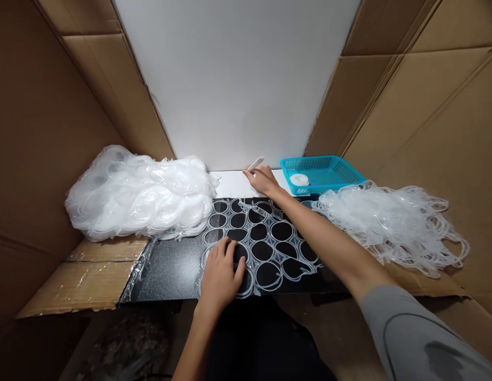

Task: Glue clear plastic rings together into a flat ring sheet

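A clear plastic web with rows of round holes [283, 248] lies spread on the black work surface [166, 270]. My left hand [222, 267] rests palm down on its near left part, fingers stretched out and holding nothing. Farther off, above the white strip [230, 185] at the back, my right hand [264, 180] is closed on a thin whitish piece [256, 163], seen almost edge-on; its exact kind is unclear. Just right of that hand stands a blue plastic basket [349, 174] with a small white round stack [299, 180] inside.
At the left is a large heap of translucent white plastic sheets [143, 196]. A tangled pile of cut-out plastic webs [392, 222] lies at the right. Cardboard walls [440, 100] flank both sides, and a white panel [238, 79] stands at the back.
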`<state>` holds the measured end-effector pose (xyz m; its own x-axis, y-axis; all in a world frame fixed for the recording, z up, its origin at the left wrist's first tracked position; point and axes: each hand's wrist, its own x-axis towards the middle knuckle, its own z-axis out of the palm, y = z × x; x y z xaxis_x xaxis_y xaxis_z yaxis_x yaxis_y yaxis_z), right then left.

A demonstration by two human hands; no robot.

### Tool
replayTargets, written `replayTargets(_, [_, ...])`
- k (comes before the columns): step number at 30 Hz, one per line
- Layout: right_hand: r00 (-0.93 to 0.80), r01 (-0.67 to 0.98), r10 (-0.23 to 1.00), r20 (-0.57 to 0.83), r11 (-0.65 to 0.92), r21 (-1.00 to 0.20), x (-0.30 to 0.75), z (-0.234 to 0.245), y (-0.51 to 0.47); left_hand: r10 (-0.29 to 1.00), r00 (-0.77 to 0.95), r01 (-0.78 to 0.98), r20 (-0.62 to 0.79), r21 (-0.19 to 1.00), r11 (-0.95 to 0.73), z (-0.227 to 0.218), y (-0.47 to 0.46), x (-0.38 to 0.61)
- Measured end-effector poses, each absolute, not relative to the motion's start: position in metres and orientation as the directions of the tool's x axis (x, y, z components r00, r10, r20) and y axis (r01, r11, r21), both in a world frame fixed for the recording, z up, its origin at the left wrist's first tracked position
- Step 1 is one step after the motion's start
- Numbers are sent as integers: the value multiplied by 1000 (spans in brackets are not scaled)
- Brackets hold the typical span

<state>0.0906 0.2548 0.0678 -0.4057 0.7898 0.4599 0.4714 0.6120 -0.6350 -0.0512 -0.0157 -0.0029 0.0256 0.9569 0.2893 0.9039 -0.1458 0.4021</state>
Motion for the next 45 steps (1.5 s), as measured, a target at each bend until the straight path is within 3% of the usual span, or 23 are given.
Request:
replayTargets(3, [-267,207,899,347,405,-891,88,48,204,960,52,894,276,415,-167,-5,-8,-58])
replayTargets(7, [-306,-109,938,164,136,-985,96,4,129,961,93,900,261,391,-194,-7,4,-69])
replayTargets(11, [-358,-73,922,151,133,-988,113,-15,120,954,142,897,263,374,-237,-10,20,-78])
replayTargets(17, [-398,-52,900,177,170,-984,111,-9,182,966,130,886,224,411,-214,-7,54,-81])
replayTargets(22, [-463,-8,885,55,57,-998,111,11,218,953,133,825,273,502,-259,5,49,-80])
replayTargets(24, [-524,91,848,81,150,-984,114,29,221,945,111,806,308,528,-267,7,32,-80])
replayTargets(28, [-546,182,782,301,461,-868,113,55,198,937,84,793,339,547,-269,-1,1,-78])
replayTargets(31, [-708,231,654,267,572,-787,106,44,165,935,72,806,348,531,-259,-8,-8,-76])
replayTargets(37, [-697,230,671,255,545,-806,104,-3,135,942,70,873,329,436,-218,-6,-10,-69])
replayTargets(45, [-696,194,660,281,550,-813,108,1,137,950,64,898,305,399,-189,-4,-8,-68])
